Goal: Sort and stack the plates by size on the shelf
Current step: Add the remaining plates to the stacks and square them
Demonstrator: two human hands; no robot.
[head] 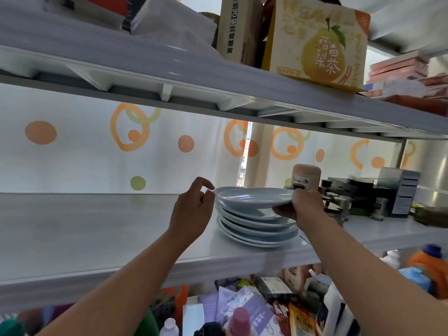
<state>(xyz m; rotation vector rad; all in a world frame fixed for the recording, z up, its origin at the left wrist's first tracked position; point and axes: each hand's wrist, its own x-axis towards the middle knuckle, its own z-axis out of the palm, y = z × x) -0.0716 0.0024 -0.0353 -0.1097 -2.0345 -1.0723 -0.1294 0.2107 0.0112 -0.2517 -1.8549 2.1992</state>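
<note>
A stack of several pale blue plates (257, 229) stands on the white middle shelf (97, 234), right of centre. My right hand (303, 207) grips the right rim of the top plate (254, 197), which sits slightly raised and tilted over the stack. My left hand (194, 209) hovers at the stack's left side with the fingers curled loosely; the fingertips are close to the rim of a plate just under the top one, and I cannot tell if they touch it.
A brown-lidded jar (306, 177), small metal tins (339, 202) and dark boxes (388, 192) crowd the shelf right of the plates. The upper shelf (218, 76) hangs close overhead with cartons (317, 42). Bottles and packets (242, 311) fill the shelf below.
</note>
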